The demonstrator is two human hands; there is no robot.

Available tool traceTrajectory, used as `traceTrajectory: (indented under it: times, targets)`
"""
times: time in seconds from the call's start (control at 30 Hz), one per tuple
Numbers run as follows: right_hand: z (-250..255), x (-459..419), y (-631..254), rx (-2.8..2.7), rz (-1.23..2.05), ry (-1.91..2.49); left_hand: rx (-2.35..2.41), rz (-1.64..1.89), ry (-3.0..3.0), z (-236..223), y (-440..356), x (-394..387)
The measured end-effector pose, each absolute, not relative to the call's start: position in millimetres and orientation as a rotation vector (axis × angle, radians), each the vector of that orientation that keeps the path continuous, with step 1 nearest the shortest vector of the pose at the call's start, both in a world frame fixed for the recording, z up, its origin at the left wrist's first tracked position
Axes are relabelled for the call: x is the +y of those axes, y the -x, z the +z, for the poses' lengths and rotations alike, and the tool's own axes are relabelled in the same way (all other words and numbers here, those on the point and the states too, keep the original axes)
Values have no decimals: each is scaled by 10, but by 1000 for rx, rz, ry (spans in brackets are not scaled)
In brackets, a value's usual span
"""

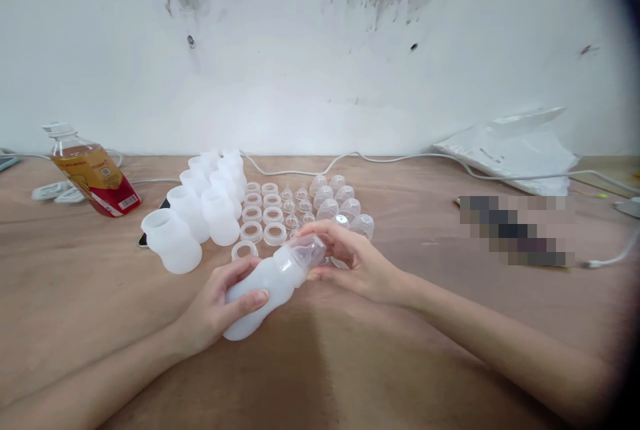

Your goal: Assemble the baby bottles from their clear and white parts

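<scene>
A frosted white baby bottle (260, 293) lies tilted in my left hand (227, 303), whose fingers wrap round its body. At its upper right end sits a clear dome cap (309, 253), over the collar ring. My right hand (357, 260) grips this cap between thumb and fingers. Beyond the hands stand several open bottle bodies (173, 243) on the left. Rows of collar rings (251, 231) lie in the middle, beside small clear nipples (303, 206). More dome caps (327, 210) stand to their right, some partly hidden behind my right hand.
A drink bottle (97, 173) leans at the left on the wooden table (410, 350). A white cable (390, 161) runs along the wall. At the right lie a plastic bag (515, 150) and a blurred-out flat object (513, 230). A phone edge (143, 241) shows under the bottle bodies.
</scene>
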State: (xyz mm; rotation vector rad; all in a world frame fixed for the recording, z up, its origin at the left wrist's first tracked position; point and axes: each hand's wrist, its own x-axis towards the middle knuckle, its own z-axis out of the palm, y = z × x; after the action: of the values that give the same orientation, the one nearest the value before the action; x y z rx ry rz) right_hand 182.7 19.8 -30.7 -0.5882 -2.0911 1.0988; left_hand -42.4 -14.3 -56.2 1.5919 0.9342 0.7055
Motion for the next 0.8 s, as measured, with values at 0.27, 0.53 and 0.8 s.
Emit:
traceTrajectory:
  times: [0.27, 0.53, 0.8]
  targets:
    - [-305, 183, -1870, -2229, 928, 545, 829, 610, -1332, -490, 422, -91]
    - [-315, 129, -1841, -2254, 844, 382, 639, 407, -957, -400, 441, -110]
    - [-323, 83, -1786, -2180, 876, 474, 408, 495, -948, -546, 386, -143]
